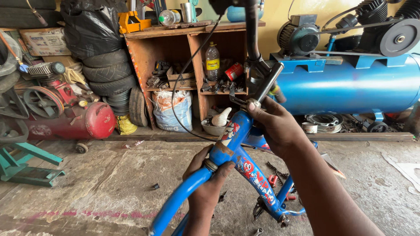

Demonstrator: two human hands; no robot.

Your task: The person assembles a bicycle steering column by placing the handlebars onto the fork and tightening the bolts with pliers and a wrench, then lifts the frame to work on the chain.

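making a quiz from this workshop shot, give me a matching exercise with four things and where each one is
Things:
1. left hand
2. right hand
3. plastic bottle
4. blue air tank

Places:
A. on a wooden shelf compartment
B. gripping the blue bike frame lower down, at the metal ring
C. along the wall at the right
D. at the top of the frame, thumb by the metal stem

Pairs: 1-B, 2-D, 3-A, 4-C

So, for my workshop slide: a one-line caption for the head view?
Left hand grips a blue bike frame while right hand holds its top, beside a blue compressor.
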